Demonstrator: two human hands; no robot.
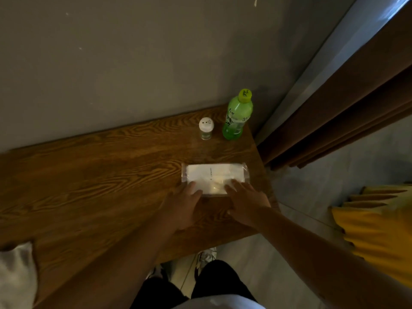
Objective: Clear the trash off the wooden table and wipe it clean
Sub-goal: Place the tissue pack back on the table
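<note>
I see both hands reaching onto the near edge of a clear-wrapped white tissue pack (pixel 215 178): the left hand (pixel 181 205) lies with straight fingers spread over the pack's near left corner, its grip pinching nothing, and the right hand (pixel 246 201) rests flat with straight fingers on the near right part, its grip likewise spread. The pack lies flat near the right end of the wooden worktop (pixel 89 181), whose strong orange-brown grain runs along its length. Beyond the pack, toward the wall, a small shaker (pixel 206 128) with a white perforated lid stands upright, and just beside it on the right stands a green bottle (pixel 237 117) with a yellow cap. The worktop butts against a plain grey wall (pixel 133 63). To the right hangs a brown curtain (pixel 345 117) beside a pale frame, above a light grey floor (pixel 312 186). A yellow cloth (pixel 379 226) shows at the right edge and a blurred white cloth (pixel 16 275) at the lower left corner.
</note>
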